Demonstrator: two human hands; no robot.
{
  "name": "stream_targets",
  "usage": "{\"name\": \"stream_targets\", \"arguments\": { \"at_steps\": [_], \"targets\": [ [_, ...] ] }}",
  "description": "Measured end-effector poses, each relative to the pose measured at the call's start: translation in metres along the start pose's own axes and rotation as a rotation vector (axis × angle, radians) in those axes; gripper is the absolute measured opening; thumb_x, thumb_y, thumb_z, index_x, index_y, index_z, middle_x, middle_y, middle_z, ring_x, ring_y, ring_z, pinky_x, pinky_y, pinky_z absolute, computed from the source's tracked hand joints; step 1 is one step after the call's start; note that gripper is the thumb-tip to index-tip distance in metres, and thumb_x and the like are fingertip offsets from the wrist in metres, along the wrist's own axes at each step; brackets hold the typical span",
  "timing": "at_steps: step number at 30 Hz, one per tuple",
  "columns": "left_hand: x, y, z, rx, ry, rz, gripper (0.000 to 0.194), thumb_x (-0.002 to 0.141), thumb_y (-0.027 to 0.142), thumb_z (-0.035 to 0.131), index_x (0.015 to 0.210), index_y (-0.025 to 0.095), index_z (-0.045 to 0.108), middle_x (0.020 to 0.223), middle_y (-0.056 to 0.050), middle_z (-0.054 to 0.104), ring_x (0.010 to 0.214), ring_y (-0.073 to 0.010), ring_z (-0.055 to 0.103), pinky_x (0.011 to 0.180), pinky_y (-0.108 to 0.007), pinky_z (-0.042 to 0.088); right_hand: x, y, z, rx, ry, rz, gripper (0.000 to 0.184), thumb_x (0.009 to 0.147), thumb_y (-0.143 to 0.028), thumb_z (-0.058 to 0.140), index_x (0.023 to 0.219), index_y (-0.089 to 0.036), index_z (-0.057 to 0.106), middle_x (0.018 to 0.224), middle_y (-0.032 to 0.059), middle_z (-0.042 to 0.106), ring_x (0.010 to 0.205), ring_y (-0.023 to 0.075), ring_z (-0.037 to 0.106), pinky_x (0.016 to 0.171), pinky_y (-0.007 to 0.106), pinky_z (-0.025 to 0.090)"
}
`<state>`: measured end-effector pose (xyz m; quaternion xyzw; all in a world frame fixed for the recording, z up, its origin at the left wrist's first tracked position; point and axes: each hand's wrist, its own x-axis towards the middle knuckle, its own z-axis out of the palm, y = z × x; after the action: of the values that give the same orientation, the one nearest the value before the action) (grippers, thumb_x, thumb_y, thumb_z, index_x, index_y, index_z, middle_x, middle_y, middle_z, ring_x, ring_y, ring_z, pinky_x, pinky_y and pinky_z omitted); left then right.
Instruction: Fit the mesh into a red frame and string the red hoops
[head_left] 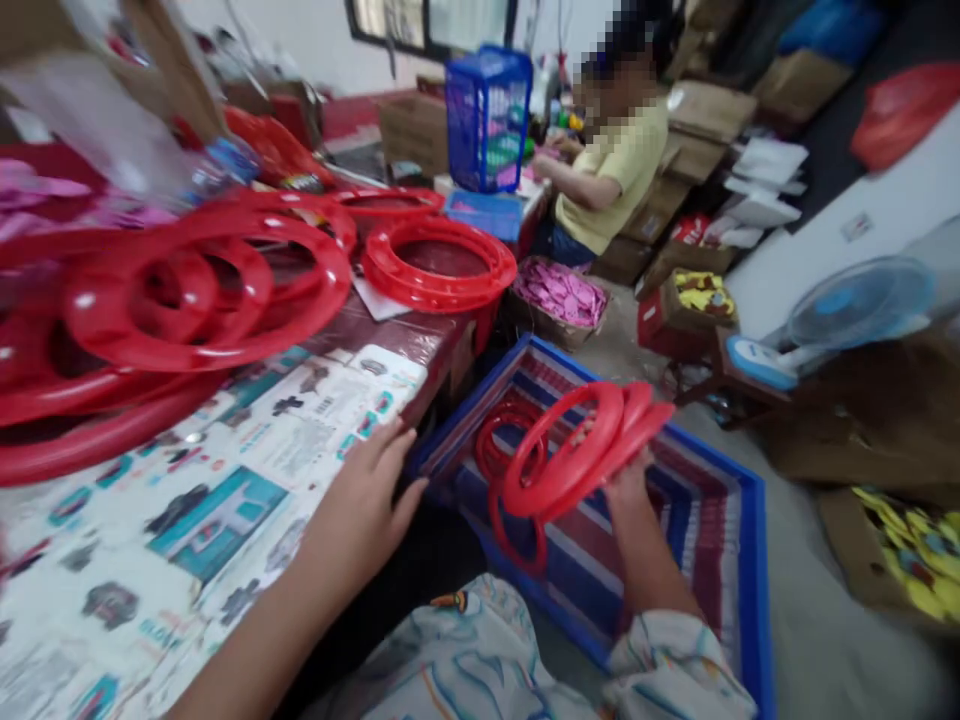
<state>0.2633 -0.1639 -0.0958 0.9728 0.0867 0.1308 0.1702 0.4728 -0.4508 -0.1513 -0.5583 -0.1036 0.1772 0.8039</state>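
My right hand (630,485) grips a few red plastic rings (609,420) above a blue crate (754,560); the rings partly cover its fingers. Under them, smaller-looking red rings (489,462) lie on the crate's striped lining. My left hand (360,505) rests at the edge of the table with fingers stretched out, and nothing is in it. Below that hand is a printed sheet (307,440) with product pictures. A loose heap of large red rings (300,330) covers the table's far left, and a neater stack of red rings (439,295) sits by its far corner.
A person (611,170) in a yellow top works farther along the table, near a blue basket (487,115). Pink pieces fill a box (562,295) on the floor. A fan (862,300) and a carton of yellow pieces (862,560) stand at the right.
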Motion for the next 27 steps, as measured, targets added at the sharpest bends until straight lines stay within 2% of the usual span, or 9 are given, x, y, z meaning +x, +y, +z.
{"name": "stream_targets", "arguments": {
  "at_steps": [2, 3, 4, 10, 14, 17, 21, 24, 27],
  "targets": [
    [-0.012, 0.009, -0.01, -0.049, 0.006, 0.052, 0.044, 0.09, 0.033, 0.046, 0.129, 0.013, 0.049, 0.138, -0.015, 0.052, 0.128, -0.026, 0.048, 0.107, -0.041, 0.043, -0.005, -0.039, 0.032, -0.034, -0.154, -0.012, 0.073, 0.062, -0.074, 0.063, 0.111, -0.019, 0.059, 0.091, 0.005, 0.067, 0.074, 0.0185, 0.065, 0.07, 0.037, 0.056],
    [-0.019, 0.012, -0.015, -0.069, 0.006, 0.075, 0.042, 0.091, 0.033, 0.046, 0.129, 0.016, 0.049, 0.138, -0.012, 0.053, 0.127, -0.0237, 0.05, 0.105, -0.04, 0.045, -0.006, -0.058, 0.049, -0.062, -0.224, -0.012, 0.082, 0.05, -0.075, 0.069, 0.111, -0.021, 0.06, 0.092, 0.0057, 0.068, 0.074, 0.0216, 0.066, 0.068, 0.038, 0.057],
    [-0.026, 0.014, -0.019, -0.086, 0.009, 0.089, 0.041, 0.091, 0.032, 0.047, 0.129, 0.019, 0.049, 0.137, -0.01, 0.055, 0.125, -0.0218, 0.052, 0.104, -0.038, 0.047, -0.007, -0.077, 0.067, -0.094, -0.285, -0.012, 0.084, 0.045, -0.072, 0.072, 0.111, -0.022, 0.06, 0.093, 0.007, 0.069, 0.073, 0.0237, 0.067, 0.067, 0.039, 0.057],
    [-0.066, 0.0, -0.041, -0.142, 0.012, 0.106, 0.041, 0.091, 0.032, 0.047, 0.132, 0.024, 0.044, 0.133, -0.006, 0.059, 0.12, -0.0185, 0.057, 0.097, -0.034, 0.053, 0.017, -0.167, 0.188, -0.335, -0.576, 0.043, 0.07, 0.042, -0.057, 0.076, 0.101, -0.022, 0.064, 0.088, 0.0101, 0.07, 0.077, 0.0291, 0.068, 0.06, 0.038, 0.057],
    [-0.087, -0.007, -0.06, -0.241, -0.114, -0.046, 0.046, 0.092, 0.029, 0.044, 0.136, 0.018, 0.042, 0.136, -0.011, 0.056, 0.123, -0.0235, 0.054, 0.101, -0.041, 0.049, 0.052, -0.2, 0.292, -0.556, -0.74, 0.087, 0.057, 0.045, -0.057, 0.069, 0.086, -0.018, 0.065, 0.074, 0.0099, 0.07, 0.071, 0.0286, 0.068, 0.054, 0.035, 0.056],
    [-0.098, -0.009, -0.081, -0.308, -0.159, -0.156, 0.049, 0.088, 0.024, 0.048, 0.136, 0.014, 0.044, 0.136, -0.013, 0.056, 0.121, -0.0262, 0.055, 0.101, -0.042, 0.048, 0.081, -0.201, 0.382, -0.725, -0.828, 0.044, 0.048, 0.062, -0.055, 0.058, 0.089, -0.015, 0.062, 0.074, 0.008, 0.07, 0.072, 0.0221, 0.067, 0.061, 0.031, 0.056],
    [-0.105, -0.018, -0.108, -0.34, -0.121, -0.241, 0.05, 0.081, 0.015, 0.057, 0.131, 0.016, 0.051, 0.128, -0.01, 0.062, 0.113, -0.0265, 0.06, 0.096, -0.038, 0.051, 0.118, -0.175, 0.497, -1.007, -0.922, -0.042, 0.045, 0.088, -0.052, 0.039, 0.099, -0.013, 0.059, 0.082, 0.0058, 0.068, 0.066, 0.013, 0.063, 0.063, 0.028, 0.054],
    [-0.11, -0.029, -0.123, -0.32, -0.089, -0.345, 0.041, 0.078, 0.01, 0.058, 0.118, 0.016, 0.06, 0.116, -0.012, 0.067, 0.104, -0.0326, 0.063, 0.09, -0.048, 0.051, 0.138, -0.145, 0.566, -1.282, -0.97, -0.158, 0.042, 0.093, -0.049, 0.045, 0.109, -0.013, 0.057, 0.094, 0.0054, 0.064, 0.075, 0.0123, 0.063, 0.069, 0.031, 0.054],
    [-0.118, -0.04, -0.132, -0.301, -0.047, -0.449, 0.036, 0.077, 0.009, 0.057, 0.113, 0.017, 0.062, 0.112, -0.013, 0.068, 0.103, -0.0348, 0.063, 0.088, -0.051, 0.05, 0.145, -0.115, 0.617, -1.549, -1.024, -0.406, 0.035, 0.092, -0.041, 0.052, 0.113, -0.013, 0.056, 0.107, 0.0065, 0.061, 0.091, 0.0162, 0.062, 0.079, 0.035, 0.054]
  ]
}}
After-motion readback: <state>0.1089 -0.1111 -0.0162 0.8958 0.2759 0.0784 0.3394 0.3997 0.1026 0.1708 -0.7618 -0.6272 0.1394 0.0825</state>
